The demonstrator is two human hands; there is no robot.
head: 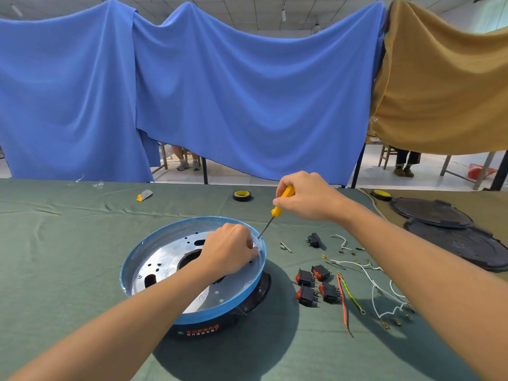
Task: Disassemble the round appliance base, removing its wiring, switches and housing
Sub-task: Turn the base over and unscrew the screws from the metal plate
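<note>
The round appliance base (154, 259) stands on the green cloth, with a blue rim, a shiny metal plate inside and a black housing below. My left hand (229, 250) rests inside it at the right rim, fingers curled; what they hold is hidden. My right hand (305, 198) grips a yellow-handled screwdriver (280, 203), whose tip meets the rim just beside my left fingers. Several red-and-black rocker switches (316, 284) lie to the right of the base, with loose white, red and yellow-green wires (362, 287) beyond them.
A small black plug part (314, 240) and a metal clip (286, 246) lie right of the base. A tape roll (242, 195) and a yellow-grey cutter (144, 195) sit farther back. Black round covers (431, 213) are stacked at the far right. Blue and tan cloths hang behind.
</note>
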